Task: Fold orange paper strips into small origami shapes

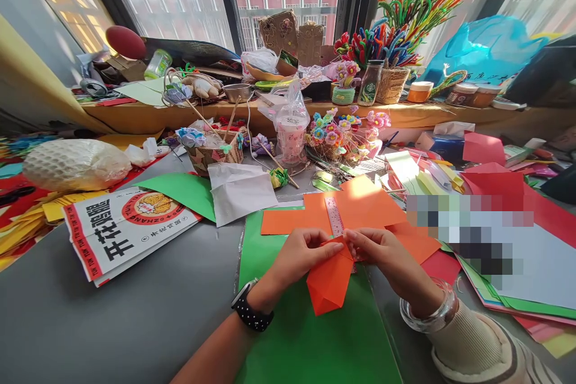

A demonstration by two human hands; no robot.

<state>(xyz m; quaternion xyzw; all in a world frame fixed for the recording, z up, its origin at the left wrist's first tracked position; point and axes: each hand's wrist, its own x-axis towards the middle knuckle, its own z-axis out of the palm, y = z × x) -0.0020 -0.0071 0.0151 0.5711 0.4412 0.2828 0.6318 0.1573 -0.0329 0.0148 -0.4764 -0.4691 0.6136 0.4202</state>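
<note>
Paper (330, 285), orange and folded into a creased shape with an angular lower end, sits at the centre of your clock, held over the green mat (310, 348); your left hand (308, 252), at ten o'clock from it, has thumb and fingers closed in a pinch on its upper end; your right hand (380, 255), at two o'clock, pinches the upper right edge, the tips drawn together with barely any gap; it cannot be told whether those tips also touch the patterned strip (333, 216), which shows at twelve o'clock over flat orange sheets (369, 207); your left wrist wears a watch (252, 306) with a white-dotted black strap, your right a clear bangle (416, 325); between nine and ten o'clock lies a printed paper bag (128, 231); a creased white sheet (243, 192) lies near half past ten; a cup in a clear bag (290, 138) stands between eleven and twelve; small colourful flowers (333, 132) cluster at twelve; a paper stack (546, 276) spreads at three o'clock
</note>
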